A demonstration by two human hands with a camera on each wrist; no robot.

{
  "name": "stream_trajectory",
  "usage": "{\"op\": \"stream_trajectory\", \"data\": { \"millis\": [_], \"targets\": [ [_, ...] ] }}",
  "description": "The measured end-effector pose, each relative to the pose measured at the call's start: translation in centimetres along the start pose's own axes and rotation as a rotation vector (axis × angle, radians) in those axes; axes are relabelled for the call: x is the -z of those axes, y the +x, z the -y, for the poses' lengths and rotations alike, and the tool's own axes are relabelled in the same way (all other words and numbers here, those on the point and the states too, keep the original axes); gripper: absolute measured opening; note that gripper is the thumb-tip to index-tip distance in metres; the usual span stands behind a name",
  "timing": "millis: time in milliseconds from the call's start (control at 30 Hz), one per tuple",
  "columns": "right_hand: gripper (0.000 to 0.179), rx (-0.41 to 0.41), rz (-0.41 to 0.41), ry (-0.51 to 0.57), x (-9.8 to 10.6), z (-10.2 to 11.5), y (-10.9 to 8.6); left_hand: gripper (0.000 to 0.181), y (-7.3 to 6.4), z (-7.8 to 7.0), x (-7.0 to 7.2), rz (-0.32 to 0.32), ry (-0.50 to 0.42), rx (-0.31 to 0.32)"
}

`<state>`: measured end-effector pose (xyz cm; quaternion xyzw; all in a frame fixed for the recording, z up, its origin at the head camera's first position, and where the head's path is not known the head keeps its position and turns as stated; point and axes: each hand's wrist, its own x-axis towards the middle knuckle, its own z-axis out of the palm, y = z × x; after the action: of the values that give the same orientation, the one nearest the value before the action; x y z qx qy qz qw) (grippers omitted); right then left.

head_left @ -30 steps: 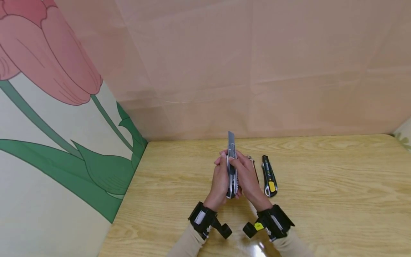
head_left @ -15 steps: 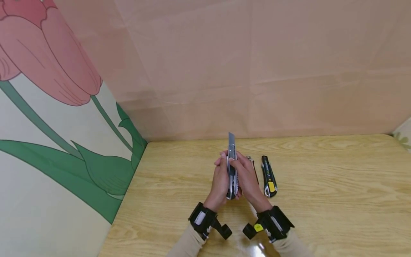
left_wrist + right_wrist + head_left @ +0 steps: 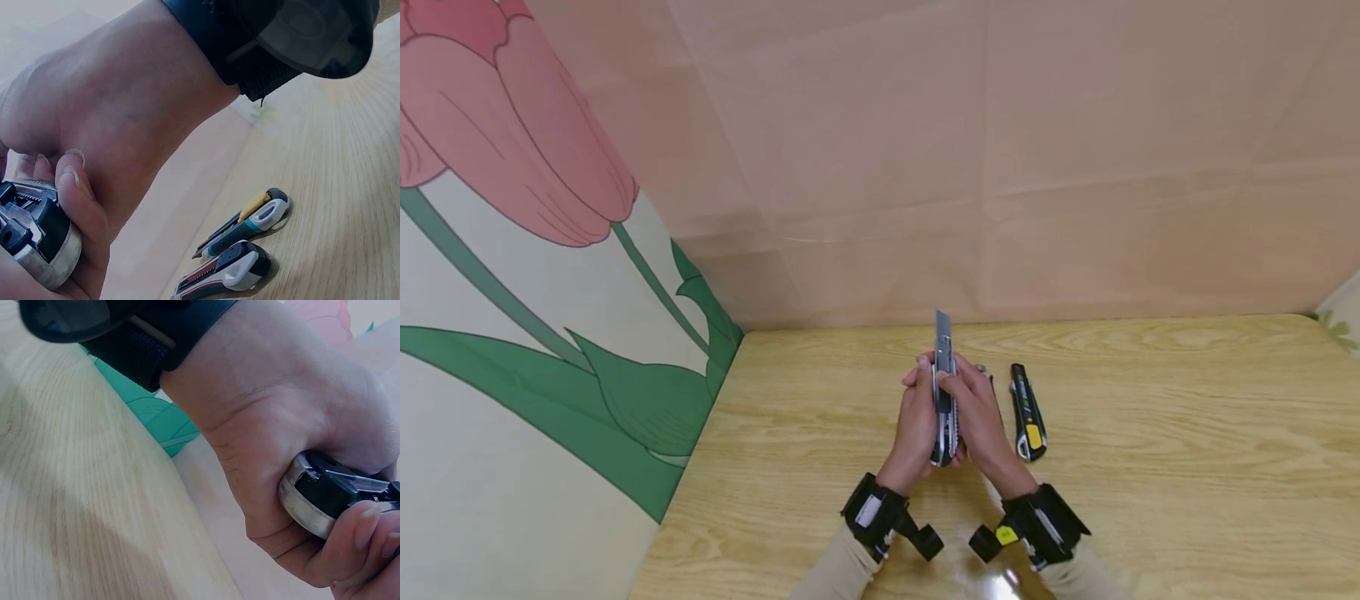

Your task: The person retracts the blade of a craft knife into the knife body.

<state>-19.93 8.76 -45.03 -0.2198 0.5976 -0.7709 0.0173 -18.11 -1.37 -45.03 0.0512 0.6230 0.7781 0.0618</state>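
Observation:
Between both hands stands a silver and black snap-off utility knife [image 3: 944,425], its wide blade [image 3: 943,327] out and pointing away toward the back wall. My left hand [image 3: 912,429] grips the handle from the left, with the thumb along its side. From the other side my right hand [image 3: 981,421] wraps it, the thumb on the black slider. The rounded butt of the utility knife [image 3: 53,244] shows among curled fingers in the left wrist view. Right of the hands lies a black and yellow utility knife [image 3: 1028,414]. Another utility knife [image 3: 222,275], with red stripes, lies beside it, mostly hidden by my right hand in the head view.
The wooden table [image 3: 1187,450] ends at a pinkish-beige hanging sheet [image 3: 1000,167] behind. A tulip-printed panel [image 3: 550,400] borders the left side. Black camera mounts are strapped on both wrists, facing each other close together.
Both hands and the utility knife have shifted very slightly right and toward the body. The grip looks the same, and the knives on the table stay put.

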Motion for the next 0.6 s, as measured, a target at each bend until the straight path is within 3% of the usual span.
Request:
{"op": "stream_trajectory", "data": {
  "millis": [200,367,600],
  "targets": [
    [0.027,0.033,-0.015,-0.003,0.12,0.06,-0.18,0.051,-0.58,-1.13,-0.73,0.000,0.045,-0.051],
    [0.028,0.013,-0.001,0.005,0.01,0.00,-0.31,0.051,-0.68,-1.04,-0.75,-0.037,0.061,-0.065],
    [0.027,0.011,0.001,0.007,0.18,-0.25,-0.46,0.048,-0.48,-0.76,-0.65,-0.016,0.070,-0.079]
  ]
}}
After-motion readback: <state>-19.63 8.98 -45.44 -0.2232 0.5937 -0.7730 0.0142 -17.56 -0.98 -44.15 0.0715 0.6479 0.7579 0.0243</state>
